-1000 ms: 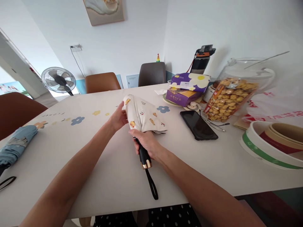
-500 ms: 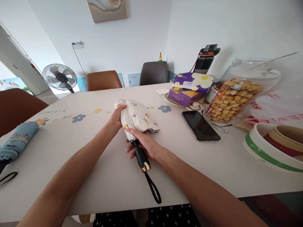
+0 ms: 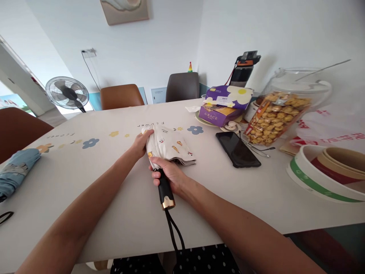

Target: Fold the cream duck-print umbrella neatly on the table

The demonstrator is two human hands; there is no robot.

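A folded cream umbrella (image 3: 171,146) with small cartoon prints lies in front of me on the white table (image 3: 119,198). My right hand (image 3: 168,173) is wrapped round its black handle (image 3: 165,192), which ends in a gold ring. The black wrist strap (image 3: 173,234) hangs over the table's near edge. My left hand (image 3: 142,144) grips the cream fabric near the umbrella's far tip, fingers curled over it.
A folded blue umbrella (image 3: 15,171) lies at the table's left edge. To the right lie a black phone (image 3: 237,149), a purple box (image 3: 224,110), a bag of snacks (image 3: 272,121) and stacked bowls (image 3: 327,169). Chairs (image 3: 121,97) and a fan (image 3: 67,93) stand beyond.
Both hands lowered the cream umbrella toward the table and turned it flatter. The strap has slid off the tabletop and now hangs over the near edge.
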